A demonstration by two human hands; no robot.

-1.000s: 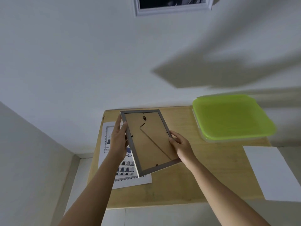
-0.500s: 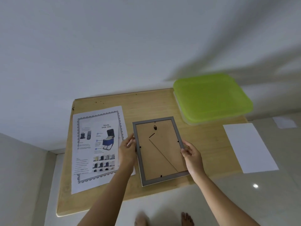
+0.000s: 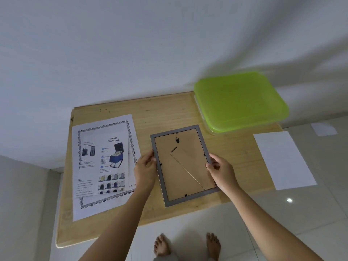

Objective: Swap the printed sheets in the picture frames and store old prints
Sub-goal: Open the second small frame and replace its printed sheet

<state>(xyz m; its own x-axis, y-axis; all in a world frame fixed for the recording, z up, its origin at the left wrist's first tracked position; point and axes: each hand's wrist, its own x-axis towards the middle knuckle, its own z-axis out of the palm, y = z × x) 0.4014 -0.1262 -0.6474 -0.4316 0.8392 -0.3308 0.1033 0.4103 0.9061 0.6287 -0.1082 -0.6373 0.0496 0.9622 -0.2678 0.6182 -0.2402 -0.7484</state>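
White wall fills the upper half of the view, and below it a light wooden table (image 3: 169, 113) is seen from above, with pale floor tiles around it. At the table's centre a grey picture frame (image 3: 182, 164) is seen face down, its brown backing board and thin folded stand turned upward; whether it rests fully on the wood or is held just above it cannot be told. The frame is gripped on its 2 long sides: the left hand (image 3: 145, 171) is closed over the edge at 9 o'clock, and the right hand (image 3: 222, 173) is closed over the edge at 3 o'clock, thumbs on the back rim. At 9 o'clock from the frame, a printed sheet (image 3: 102, 164) with a decorative border and the heading "TRAVEL SHOE BAG" is laid flat, face up, just beside the left hand. At 1 o'clock, a flat box with a lime-green lid (image 3: 240, 102) is set on the far corner, overhanging the table edge. At 3 o'clock, well apart from the frame, a blank white sheet (image 3: 284, 160) is laid partly over the table's edge. At 6 o'clock, 2 bare feet (image 3: 188, 245) are seen on the tiles.
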